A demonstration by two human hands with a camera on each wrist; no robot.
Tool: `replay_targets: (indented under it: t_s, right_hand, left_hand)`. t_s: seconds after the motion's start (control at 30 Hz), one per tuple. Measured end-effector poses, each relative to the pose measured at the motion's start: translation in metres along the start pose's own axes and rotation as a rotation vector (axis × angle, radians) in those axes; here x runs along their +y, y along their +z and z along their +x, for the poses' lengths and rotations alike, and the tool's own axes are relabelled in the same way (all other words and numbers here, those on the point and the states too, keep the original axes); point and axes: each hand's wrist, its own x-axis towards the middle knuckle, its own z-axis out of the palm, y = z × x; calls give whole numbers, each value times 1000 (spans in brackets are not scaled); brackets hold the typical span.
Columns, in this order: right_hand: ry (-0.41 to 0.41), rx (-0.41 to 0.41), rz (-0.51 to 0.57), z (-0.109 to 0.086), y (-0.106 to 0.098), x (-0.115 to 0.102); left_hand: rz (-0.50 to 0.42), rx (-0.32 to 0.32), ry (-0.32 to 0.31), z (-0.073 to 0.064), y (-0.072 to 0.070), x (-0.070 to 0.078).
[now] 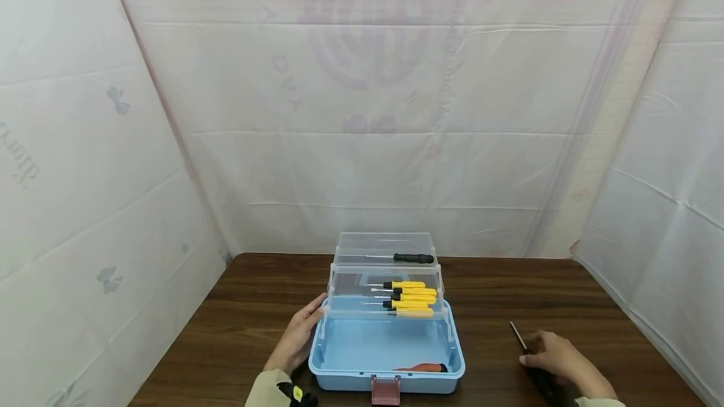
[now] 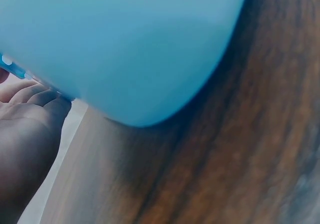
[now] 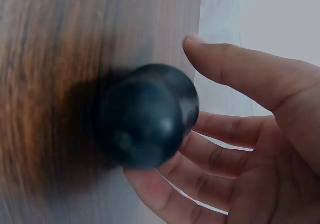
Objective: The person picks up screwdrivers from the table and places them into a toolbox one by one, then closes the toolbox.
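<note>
A light blue toolbox [image 1: 390, 382] stands on the table with its clear tiered trays raised. My left hand [image 1: 296, 335] grips its left rear edge, with a fingertip at the rim in the left wrist view and the other fingers partly hidden. Several yellow screwdrivers [image 1: 415, 292] lie in the lower clear tray, and a black screwdriver [image 1: 414, 258] in the upper one. An orange-red handled tool [image 1: 424, 367] is in the blue base. At the right, my right hand [image 1: 557, 357] is around the handle of a large black screwdriver [image 3: 142, 124]; its thumb stands apart from the handle.
The brown wooden table [image 1: 486, 294] extends on both sides of the toolbox. White printed sheets [image 1: 384, 174] hang behind and at both sides. A reddish-brown latch [image 1: 386, 389] hangs from the toolbox's front, near the table's front edge.
</note>
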Motion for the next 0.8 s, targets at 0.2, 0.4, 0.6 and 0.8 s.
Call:
replay_targets:
  t_s: [0.2,0.4,0.6,0.8]
  right_hand:
    - [64,-48,36,0,0,6]
    - [74,-23,55,0,3,8]
    - [83,-16,56,1,4,8]
    - [92,-34,43,4,3,7]
  left_hand:
    - [9,17,-7,0,1,1]
    - [20,24,-13,0,2,1]
    - [20,14,-10,0,2,1]
    - [24,12,-12,-1,2,1]
